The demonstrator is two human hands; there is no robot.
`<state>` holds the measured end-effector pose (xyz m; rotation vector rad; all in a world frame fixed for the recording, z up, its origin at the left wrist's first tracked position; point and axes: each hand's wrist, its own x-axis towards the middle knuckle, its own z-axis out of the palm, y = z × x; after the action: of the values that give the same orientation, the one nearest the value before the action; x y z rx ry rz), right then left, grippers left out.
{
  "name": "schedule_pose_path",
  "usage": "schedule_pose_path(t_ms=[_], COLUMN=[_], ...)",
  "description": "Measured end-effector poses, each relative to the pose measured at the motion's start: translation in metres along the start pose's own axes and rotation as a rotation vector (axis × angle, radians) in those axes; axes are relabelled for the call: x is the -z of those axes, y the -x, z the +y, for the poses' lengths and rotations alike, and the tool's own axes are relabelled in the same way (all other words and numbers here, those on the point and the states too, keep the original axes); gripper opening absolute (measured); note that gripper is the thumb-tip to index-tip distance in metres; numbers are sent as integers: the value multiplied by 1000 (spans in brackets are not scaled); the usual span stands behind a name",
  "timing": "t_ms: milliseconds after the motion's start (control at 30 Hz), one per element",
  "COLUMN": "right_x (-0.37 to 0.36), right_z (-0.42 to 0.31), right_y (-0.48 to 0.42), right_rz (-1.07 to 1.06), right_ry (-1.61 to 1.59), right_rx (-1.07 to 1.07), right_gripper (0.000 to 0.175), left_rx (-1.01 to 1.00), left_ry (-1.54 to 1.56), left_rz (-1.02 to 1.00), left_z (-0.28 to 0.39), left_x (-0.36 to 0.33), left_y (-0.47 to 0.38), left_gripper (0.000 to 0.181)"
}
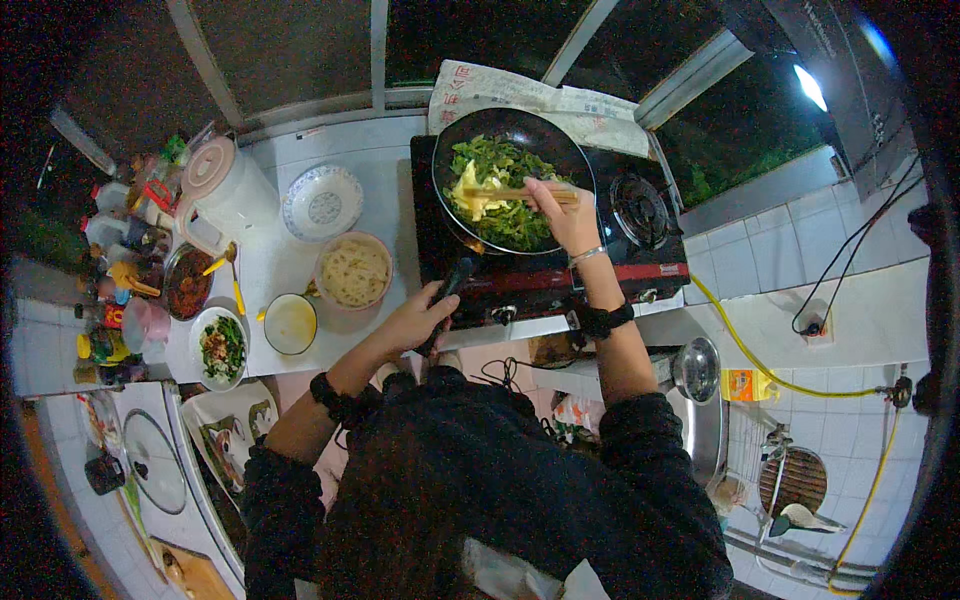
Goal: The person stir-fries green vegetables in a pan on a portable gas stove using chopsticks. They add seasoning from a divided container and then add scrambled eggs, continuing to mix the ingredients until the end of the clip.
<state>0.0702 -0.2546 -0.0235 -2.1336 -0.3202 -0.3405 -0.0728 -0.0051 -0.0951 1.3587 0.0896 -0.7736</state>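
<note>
A black wok (559, 142) stands on the left burner of a gas stove (480, 289). In it are chopped green vegetables (506, 157) and a clump of yellow-white egg (476, 196) on the left side. My left hand (427, 319) grips the wok's black handle (452, 277), which points down towards my body. Over the right part of the wok, my right hand (566, 214) holds wooden chopsticks (499, 193), whose tips reach the egg.
Left of the stove are a bowl of pale sliced food (353, 271), a patterned plate (323, 202), a yellowish bowl (291, 324), a plate of greens (222, 349) and a pitcher (236, 187). The bare right burner (640, 211) and a yellow hose (739, 337) lie to the right.
</note>
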Motion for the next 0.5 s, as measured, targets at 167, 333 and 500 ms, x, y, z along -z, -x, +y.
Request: schedule_pose_path(t_ms=[167,333,500], right_x=[11,7,45], right_z=[11,20,28], right_y=[5,22,12], right_rz=[70,-42,265], right_ry=[245,14,8], right_rx=[73,-72,-126], right_gripper=[24,27,33], left_rx=[-28,-48,1], left_ry=[-39,-28,-45], left_rz=[23,18,27], left_z=[-2,-1,4], left_x=[0,1,0], left_y=[0,-1,3], left_gripper=[45,44,42])
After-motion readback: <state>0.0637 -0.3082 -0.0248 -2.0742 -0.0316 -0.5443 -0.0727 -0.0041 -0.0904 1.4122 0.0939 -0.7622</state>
